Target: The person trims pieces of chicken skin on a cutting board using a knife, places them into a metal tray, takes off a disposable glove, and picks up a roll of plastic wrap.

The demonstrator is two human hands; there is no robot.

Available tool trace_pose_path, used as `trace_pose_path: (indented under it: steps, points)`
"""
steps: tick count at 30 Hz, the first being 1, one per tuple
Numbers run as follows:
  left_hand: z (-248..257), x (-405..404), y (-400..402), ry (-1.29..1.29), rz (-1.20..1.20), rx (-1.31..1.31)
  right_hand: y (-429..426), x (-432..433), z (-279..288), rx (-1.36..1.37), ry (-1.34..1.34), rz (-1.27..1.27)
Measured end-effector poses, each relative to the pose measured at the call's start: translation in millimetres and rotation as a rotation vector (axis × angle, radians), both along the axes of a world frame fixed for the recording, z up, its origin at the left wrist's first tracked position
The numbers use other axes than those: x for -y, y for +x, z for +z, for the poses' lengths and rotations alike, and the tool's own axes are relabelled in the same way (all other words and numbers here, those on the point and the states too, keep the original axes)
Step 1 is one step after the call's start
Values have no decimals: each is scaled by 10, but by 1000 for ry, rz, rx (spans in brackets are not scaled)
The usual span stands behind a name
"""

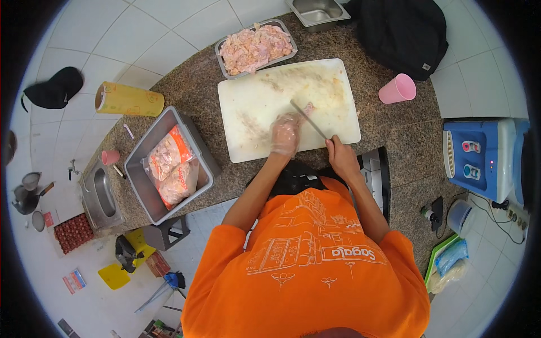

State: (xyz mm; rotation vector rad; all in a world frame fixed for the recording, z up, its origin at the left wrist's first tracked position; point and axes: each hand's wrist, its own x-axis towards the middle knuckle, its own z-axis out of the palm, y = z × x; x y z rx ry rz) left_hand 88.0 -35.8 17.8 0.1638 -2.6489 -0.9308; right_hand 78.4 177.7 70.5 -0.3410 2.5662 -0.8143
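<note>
My left hand (286,134), in a clear plastic glove, rests low over the white cutting board (253,97). Its curled fingers hold a small piece of raw meat (310,109), partly hidden by the glove and the blade. Bare and closed, my right hand (344,158) grips a knife (310,120) by its handle. The blade slants up and left across the meat, its tip beyond the gloved fingers. Brownish stains and small scraps mark the board. Behind it, a metal tray (223,69) is heaped with raw meat pieces (258,46).
Left of the board, a grey tub (169,110) contains bagged raw meat (173,169). A yellow film roll (131,99) stands behind it. To the right are a pink cup (397,88), a black bag (401,34) and a blue water dispenser (477,158). A steel pan (319,14) sits at the back.
</note>
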Motion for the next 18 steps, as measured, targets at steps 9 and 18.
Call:
trace_pose_path:
  steps: [9, 18]
  points:
    - [-292, 4, -73, -215, -40, -111, -205, 106, 47, -88, 66, -85]
    - [-155, -29, -183, -140, -87, 173, 3, 154, -245, -58, -25, 6]
